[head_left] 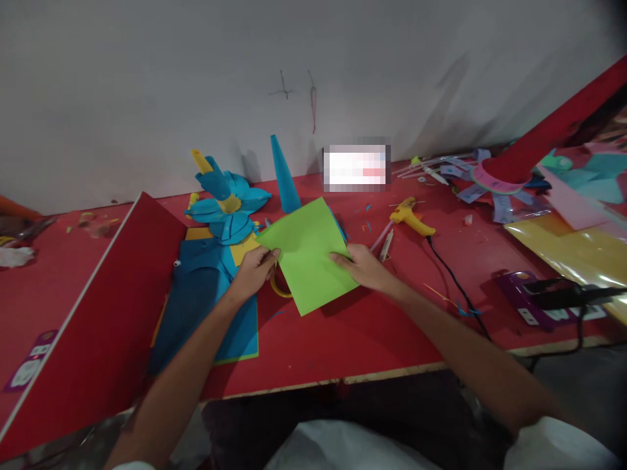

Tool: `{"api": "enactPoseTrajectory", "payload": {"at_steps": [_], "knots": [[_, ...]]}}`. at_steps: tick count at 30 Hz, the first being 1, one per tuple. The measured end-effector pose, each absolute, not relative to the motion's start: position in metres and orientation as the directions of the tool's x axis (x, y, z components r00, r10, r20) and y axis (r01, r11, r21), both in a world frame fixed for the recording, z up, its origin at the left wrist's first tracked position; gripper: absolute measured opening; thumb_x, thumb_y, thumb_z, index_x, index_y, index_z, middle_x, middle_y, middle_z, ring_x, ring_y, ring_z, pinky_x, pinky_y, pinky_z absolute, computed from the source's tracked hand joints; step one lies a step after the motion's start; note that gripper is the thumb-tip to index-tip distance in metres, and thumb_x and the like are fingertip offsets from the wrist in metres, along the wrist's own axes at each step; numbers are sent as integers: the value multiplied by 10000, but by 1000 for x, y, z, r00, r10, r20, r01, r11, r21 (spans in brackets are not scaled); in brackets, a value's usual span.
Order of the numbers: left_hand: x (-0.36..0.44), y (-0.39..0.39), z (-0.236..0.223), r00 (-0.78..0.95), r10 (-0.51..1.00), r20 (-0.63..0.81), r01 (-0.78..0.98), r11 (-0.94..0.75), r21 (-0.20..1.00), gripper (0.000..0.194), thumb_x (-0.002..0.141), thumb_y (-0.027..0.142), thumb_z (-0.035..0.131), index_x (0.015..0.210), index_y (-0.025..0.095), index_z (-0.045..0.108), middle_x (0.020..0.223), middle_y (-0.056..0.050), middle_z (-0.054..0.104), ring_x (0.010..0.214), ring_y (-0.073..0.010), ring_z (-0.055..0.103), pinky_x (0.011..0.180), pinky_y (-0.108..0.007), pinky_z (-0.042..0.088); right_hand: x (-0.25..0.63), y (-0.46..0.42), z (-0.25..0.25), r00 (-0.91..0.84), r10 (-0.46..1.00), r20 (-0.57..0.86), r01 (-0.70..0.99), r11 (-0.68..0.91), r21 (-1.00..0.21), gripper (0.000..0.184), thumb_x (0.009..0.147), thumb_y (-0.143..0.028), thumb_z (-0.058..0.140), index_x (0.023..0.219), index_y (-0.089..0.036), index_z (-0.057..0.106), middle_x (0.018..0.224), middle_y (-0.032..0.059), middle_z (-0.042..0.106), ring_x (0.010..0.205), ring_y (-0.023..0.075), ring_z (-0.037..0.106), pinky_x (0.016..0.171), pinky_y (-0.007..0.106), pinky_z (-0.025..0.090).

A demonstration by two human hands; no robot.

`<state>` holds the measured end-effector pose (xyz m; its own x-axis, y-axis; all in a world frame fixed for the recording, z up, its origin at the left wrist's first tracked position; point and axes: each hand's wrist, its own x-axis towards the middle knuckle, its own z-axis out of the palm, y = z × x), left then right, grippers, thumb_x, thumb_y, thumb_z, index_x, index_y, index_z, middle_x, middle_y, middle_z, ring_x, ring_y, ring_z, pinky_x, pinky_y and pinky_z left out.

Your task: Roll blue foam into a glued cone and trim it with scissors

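A bright green paper sheet [316, 251] is held up, tilted, above the red table. My left hand [252, 274] is closed on its left edge, fingers pinched together. On the opposite edge, my right hand [367, 266] grips with the thumb on top and the other fingers hidden underneath. Just below the left part of the sheet shows a yellow curved loop [280, 287], mostly covered; its kind is unclear. Blue sheets [206, 300] lie left of my left hand. Behind the green sheet stand a tall blue paper cone [285, 175] and a blue paper flower with a yellow centre [228, 202].
A red upright board [108, 313] divides the table on the left. To the right lie a yellow glue gun [412, 219] with a black cord, a whitish cutter-like tool [386, 245], a purple power strip [526, 300] and golden-yellow sheets [568, 251]. A red post [563, 124] rises there.
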<state>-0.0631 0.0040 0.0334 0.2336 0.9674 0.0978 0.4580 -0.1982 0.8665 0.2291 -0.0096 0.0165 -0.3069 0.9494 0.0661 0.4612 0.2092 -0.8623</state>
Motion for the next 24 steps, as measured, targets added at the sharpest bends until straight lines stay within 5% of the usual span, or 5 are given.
{"api": "enactPoseTrajectory", "payload": {"at_steps": [12, 24], "knots": [[-69, 11, 30, 36, 977, 210, 314, -210, 926, 385, 963, 449, 654, 714, 229, 461, 470, 66, 439, 419, -99, 390, 472, -244, 305, 230, -10, 13, -348, 937, 44, 423, 199, -884, 572, 932, -737, 558, 760, -194, 611, 708, 38, 574, 699, 192, 539, 575, 288, 400], [-69, 10, 30, -1, 976, 219, 325, -207, 923, 287, 985, 408, 609, 781, 212, 559, 490, 60, 441, 438, -105, 386, 485, -238, 314, 228, -10, 15, -384, 923, -2, 406, 167, -898, 600, 900, -778, 536, 759, -196, 578, 751, 49, 587, 690, 174, 523, 543, 271, 370]]}}
